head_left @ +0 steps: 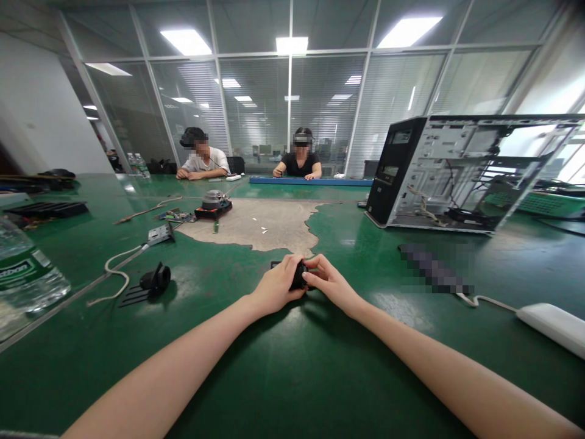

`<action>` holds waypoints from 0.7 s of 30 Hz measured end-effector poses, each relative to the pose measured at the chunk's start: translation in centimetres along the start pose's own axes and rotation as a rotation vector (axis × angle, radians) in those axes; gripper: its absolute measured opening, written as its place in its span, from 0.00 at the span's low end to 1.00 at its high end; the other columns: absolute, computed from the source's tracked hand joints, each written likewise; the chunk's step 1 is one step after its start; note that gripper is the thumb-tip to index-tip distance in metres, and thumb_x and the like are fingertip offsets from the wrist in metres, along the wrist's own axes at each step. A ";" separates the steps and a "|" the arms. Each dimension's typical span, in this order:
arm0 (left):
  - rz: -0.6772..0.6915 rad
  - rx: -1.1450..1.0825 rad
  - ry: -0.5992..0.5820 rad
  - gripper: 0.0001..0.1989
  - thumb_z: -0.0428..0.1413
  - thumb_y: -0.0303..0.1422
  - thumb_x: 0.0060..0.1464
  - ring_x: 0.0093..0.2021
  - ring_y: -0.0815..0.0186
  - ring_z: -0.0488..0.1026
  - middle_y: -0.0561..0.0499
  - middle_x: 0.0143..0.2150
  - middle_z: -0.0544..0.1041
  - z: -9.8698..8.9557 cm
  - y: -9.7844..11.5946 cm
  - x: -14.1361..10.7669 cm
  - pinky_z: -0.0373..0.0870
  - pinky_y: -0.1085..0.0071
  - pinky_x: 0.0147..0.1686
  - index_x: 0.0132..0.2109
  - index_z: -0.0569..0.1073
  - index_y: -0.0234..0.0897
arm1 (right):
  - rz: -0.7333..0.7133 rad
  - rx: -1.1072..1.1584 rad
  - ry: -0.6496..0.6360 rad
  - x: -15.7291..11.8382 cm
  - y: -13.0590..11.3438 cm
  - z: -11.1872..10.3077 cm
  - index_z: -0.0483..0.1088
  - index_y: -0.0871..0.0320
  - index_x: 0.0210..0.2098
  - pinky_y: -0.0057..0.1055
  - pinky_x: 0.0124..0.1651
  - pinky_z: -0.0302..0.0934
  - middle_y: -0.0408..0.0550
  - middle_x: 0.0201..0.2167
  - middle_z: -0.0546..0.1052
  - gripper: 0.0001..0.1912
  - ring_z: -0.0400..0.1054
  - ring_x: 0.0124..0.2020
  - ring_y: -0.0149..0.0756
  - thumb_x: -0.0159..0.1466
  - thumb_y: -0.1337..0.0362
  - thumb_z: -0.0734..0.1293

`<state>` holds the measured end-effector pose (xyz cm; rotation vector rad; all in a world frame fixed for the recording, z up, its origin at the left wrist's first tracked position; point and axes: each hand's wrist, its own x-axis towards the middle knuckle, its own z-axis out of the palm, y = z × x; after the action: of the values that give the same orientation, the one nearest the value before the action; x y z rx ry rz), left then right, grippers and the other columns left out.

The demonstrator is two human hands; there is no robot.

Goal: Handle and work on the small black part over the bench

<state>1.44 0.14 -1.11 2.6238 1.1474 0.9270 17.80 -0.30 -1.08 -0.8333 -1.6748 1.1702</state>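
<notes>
Both my hands meet over the green table (283,366), just in front of a bare, worn patch (274,222) in its covering. Between them is a small black part (299,277), mostly covered by my fingers, so its kind does not show. My left hand (281,281) is closed around its left side. On the other side my right hand (326,277) grips it with thumb and fingers bent. Left of my hands lies a black plastic piece (155,280) with a round end and long prongs.
An opened computer case (457,174) stands at right. Near it lie a blurred-out dark object (434,268) and a white power strip (553,326). At left are a water bottle (27,268), a metal bracket (161,233) and a speaker-like part (214,204). Two people sit across the table.
</notes>
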 end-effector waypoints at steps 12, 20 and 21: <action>-0.031 0.002 -0.014 0.31 0.56 0.33 0.44 0.48 0.58 0.64 0.46 0.51 0.60 -0.2 0.2 0.1 0.65 0.59 0.43 0.53 0.50 0.42 | 0.177 0.036 0.326 0.3 0.2 -1.1 0.63 0.57 0.33 0.31 0.35 0.61 0.43 0.29 0.69 0.14 0.65 0.32 0.31 0.50 0.56 0.66; -0.019 0.004 -0.015 0.30 0.55 0.32 0.45 0.48 0.58 0.64 0.45 0.51 0.59 -0.2 0.3 -0.1 0.65 0.59 0.43 0.53 0.49 0.41 | 0.156 0.083 0.073 0.5 0.5 0.0 0.67 0.59 0.39 0.32 0.38 0.63 0.47 0.36 0.72 0.18 0.67 0.33 0.31 0.51 0.57 0.66; -0.021 0.006 -0.015 0.30 0.55 0.32 0.45 0.49 0.58 0.63 0.45 0.51 0.59 -0.2 0.3 -0.1 0.65 0.59 0.43 0.53 0.49 0.42 | 0.160 0.084 0.062 0.5 0.5 0.1 0.67 0.59 0.39 0.32 0.38 0.63 0.47 0.36 0.72 0.17 0.67 0.33 0.31 0.52 0.56 0.65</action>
<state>1.47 -0.16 -0.85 2.6136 1.1731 0.9005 17.54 0.32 -1.42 -0.9546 -1.5209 1.3008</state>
